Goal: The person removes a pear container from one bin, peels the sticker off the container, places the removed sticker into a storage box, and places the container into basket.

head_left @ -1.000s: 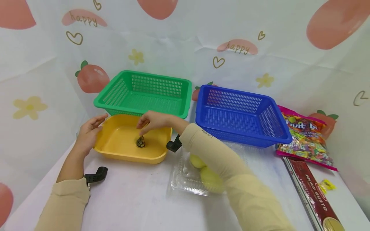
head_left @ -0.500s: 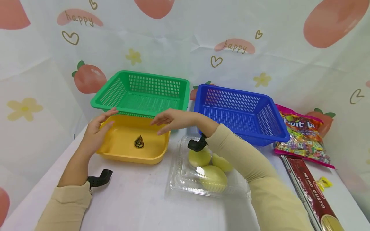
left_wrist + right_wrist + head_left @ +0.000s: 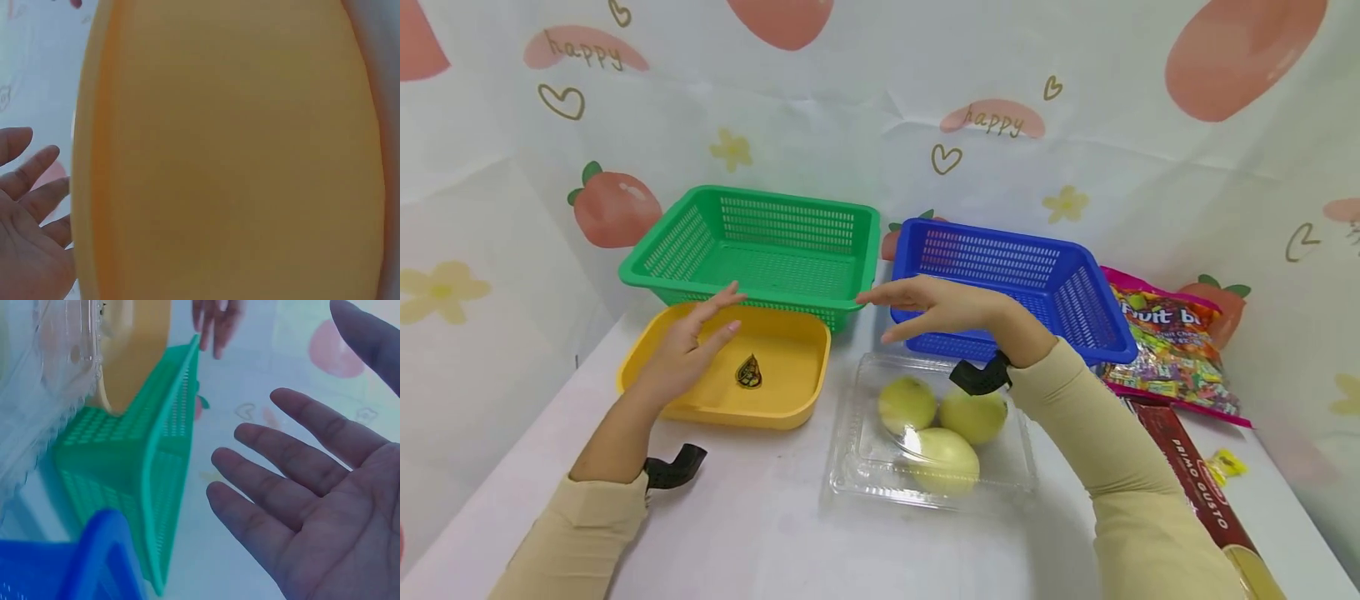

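Note:
My left hand (image 3: pixel 688 354) hovers over the left part of the yellow tray (image 3: pixel 786 404), its fingers loosely extended and nothing in it. Inside that tray lies a small dark, teardrop-shaped piece with gold markings (image 3: pixel 748 372); its kind is not clear. Above the front left of the blue basket (image 3: pixel 1105 333), my right hand (image 3: pixel 951 307) is in the air, empty. The right wrist view shows that palm bare and its fingers (image 3: pixel 275 453) spread. Below it, a clear plastic clamshell box (image 3: pixel 857 479) contains three yellow-green round fruits (image 3: pixel 943 462).
Behind the yellow tray stands a green basket (image 3: pixel 752 267). On the right are a bag of fruit candies (image 3: pixel 1172 354), a dark red spaghetti pack (image 3: pixel 1198 483) and a small yellow wrapped candy (image 3: pixel 1225 465). A printed cloth (image 3: pixel 820 150) hangs behind.
My right hand let go of the dark piece in the yellow tray and moved right, toward the blue basket. My left hand left the tray's left rim and shifted right above it.

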The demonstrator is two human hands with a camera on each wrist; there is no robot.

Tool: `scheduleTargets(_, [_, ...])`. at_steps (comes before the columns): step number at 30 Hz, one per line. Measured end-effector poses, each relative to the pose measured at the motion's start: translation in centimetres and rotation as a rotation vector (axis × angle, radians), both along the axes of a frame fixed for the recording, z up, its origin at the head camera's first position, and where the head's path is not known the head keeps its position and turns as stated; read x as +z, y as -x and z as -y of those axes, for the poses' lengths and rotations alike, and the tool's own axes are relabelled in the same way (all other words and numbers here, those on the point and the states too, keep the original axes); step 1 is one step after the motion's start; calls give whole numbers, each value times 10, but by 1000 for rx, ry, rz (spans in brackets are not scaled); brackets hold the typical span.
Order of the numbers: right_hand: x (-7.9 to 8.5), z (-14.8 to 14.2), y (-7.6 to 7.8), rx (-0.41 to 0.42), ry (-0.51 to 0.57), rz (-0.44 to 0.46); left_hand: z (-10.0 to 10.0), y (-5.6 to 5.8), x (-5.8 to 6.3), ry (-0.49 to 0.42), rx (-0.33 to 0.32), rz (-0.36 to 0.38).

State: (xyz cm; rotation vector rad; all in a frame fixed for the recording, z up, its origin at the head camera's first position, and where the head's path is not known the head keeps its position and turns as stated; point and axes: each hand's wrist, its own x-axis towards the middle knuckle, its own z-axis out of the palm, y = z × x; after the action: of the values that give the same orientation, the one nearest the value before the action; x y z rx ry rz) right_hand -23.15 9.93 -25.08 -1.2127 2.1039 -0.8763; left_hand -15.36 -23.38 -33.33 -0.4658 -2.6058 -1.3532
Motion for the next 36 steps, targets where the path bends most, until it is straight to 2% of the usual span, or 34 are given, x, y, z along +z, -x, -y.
scheduleTargets(6, [5,-31,-14,-11,-17,-44,-18,4,4,24,-79,26])
scheduleTargets(11, [1,-59,-29,-31,1,-43,-37,5,7,13,-137,15])
scheduleTargets(15, [-4,-81,-43,-73,-4,-87,-52,3,6,-6,-191,12])
scheduleTargets(18, [-10,-93,-53,-86,39,-107,-63,-4,3,-28,-176,-73])
scheduleTargets(22, [-22,-107,-66,-102,163,-76,-78,-13,-2,-104,-133,-235])
scheduleTargets(25, [-32,-118,-77,-150,251,-20,-88,-19,-4,-157,-143,-264])
scheduleTargets(28, [-41,-128,-89,-217,309,4,-97,-26,-7,-174,-156,-217])
scheduleTargets(30, [-47,-133,-98,-258,330,-15,-101,-31,-10,-182,-172,-161])
scheduleTargets(33, [-57,-140,-112,-336,351,-53,-108,-38,-12,-195,-214,-87])
scheduleTargets(36, [-66,-144,-124,-399,374,-52,-114,-44,-15,-210,-265,-38])
